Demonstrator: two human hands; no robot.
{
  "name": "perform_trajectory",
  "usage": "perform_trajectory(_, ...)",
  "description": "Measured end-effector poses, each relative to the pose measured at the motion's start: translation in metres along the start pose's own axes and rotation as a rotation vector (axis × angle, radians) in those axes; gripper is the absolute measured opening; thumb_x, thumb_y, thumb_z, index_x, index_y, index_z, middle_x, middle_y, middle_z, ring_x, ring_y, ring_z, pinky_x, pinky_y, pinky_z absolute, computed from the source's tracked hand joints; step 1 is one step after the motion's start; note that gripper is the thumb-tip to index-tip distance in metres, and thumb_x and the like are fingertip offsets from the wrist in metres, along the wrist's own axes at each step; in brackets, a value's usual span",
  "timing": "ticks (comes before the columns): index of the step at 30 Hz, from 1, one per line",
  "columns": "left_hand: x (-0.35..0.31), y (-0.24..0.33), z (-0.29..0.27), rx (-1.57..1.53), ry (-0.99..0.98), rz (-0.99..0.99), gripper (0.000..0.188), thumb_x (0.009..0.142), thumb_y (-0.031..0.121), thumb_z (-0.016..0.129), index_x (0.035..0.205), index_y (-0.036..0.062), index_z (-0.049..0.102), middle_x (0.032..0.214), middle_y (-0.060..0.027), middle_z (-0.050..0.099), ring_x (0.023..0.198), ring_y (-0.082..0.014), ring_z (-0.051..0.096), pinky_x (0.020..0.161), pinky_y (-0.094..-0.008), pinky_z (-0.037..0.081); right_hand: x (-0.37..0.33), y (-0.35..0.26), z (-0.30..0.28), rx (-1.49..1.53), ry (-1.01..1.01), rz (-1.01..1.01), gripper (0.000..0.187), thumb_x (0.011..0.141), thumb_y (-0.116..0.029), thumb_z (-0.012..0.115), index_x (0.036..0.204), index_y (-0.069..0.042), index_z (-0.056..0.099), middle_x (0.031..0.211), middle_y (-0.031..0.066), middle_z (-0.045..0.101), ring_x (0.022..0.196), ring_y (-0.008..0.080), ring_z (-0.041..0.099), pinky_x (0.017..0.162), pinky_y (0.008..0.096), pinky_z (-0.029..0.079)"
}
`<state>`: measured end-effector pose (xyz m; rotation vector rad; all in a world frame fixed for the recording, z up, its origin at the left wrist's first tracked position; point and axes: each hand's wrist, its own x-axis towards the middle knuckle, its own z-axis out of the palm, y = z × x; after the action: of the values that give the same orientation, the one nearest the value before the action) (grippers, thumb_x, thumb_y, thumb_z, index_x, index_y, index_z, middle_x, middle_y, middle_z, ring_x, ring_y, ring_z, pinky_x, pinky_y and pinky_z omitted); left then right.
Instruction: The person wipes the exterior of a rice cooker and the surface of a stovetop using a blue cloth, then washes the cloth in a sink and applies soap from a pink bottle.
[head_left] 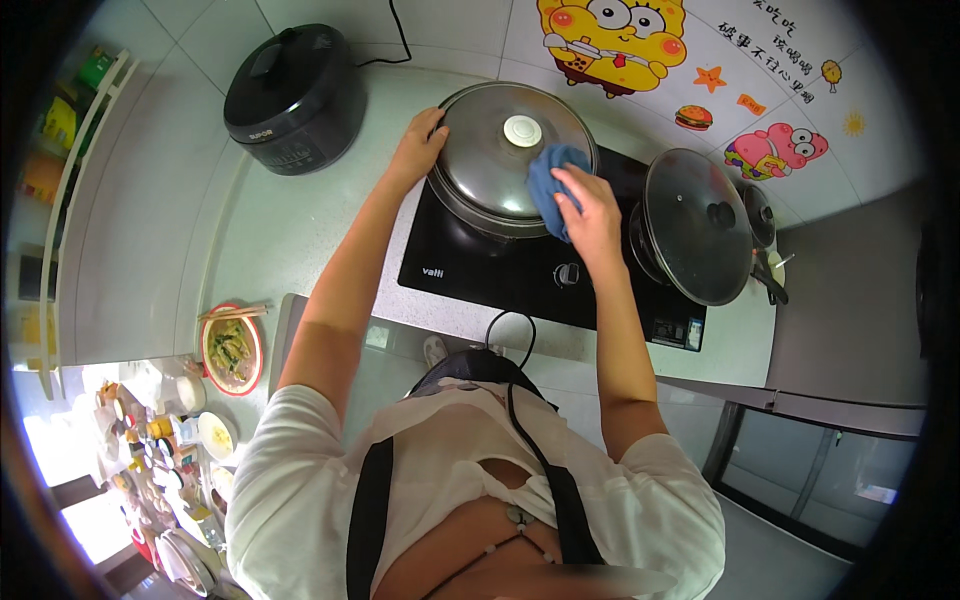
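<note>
A large round pot with a shiny metal lid (485,165) sits on the left side of the black cooktop (480,265). The lid has a pale round knob (522,131) at its middle. My left hand (420,148) rests at the pot's left rim, fingers curled over its edge. In my right hand (590,212) is a blue cloth (552,190), bunched up and pressed to the right side of the lid. The cloth hides part of the rim there.
A wok with a dark glass lid (695,225) stands on the right of the cooktop, its handle pointing front right. Behind it is a smaller lidded pan (760,215). A black electric cooker (295,100) stands back left. A red-rimmed bowl of food (232,350) with chopsticks is left.
</note>
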<state>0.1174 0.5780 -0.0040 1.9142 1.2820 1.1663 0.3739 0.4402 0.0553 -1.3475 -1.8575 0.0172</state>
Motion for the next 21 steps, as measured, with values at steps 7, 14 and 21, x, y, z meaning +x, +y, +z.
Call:
perform_trajectory(7,0.001,-0.003,0.002,0.048,-0.060,-0.059,0.048,0.084,0.027,0.052,0.126,0.0043,0.045,0.136,-0.0314,0.023,0.128,-0.0414,0.022,0.105,-0.0399,0.022,0.011,-0.037,0.025,-0.052,-0.017,-0.103,0.032,0.068,-0.006,0.066,0.098,-0.014,0.062,0.103,0.0052,0.060,0.092,0.0245,0.055,0.078,0.0337,0.047)
perform_trajectory(14,-0.019,0.004,0.008,0.062,-0.008,-0.053,0.054,0.084,0.033,0.052,0.125,-0.0011,0.043,0.135,-0.0320,0.023,0.128,-0.0423,0.021,0.105,-0.0413,0.020,0.020,-0.001,0.020,-0.144,0.125,0.077,0.031,0.071,-0.005,0.063,0.101,-0.012,0.060,0.104,0.0063,0.060,0.093,0.0273,0.055,0.080,0.0357,0.045)
perform_trajectory(21,-0.036,0.018,0.009,0.106,0.036,-0.023,0.059,0.082,0.034,0.055,0.124,-0.0061,0.042,0.134,-0.0332,0.024,0.126,-0.0448,0.022,0.105,-0.0442,0.019,0.048,0.028,0.040,-0.169,0.127,0.112,0.028,0.073,-0.008,0.062,0.101,-0.013,0.060,0.104,0.0053,0.059,0.095,0.0272,0.054,0.081,0.0359,0.044)
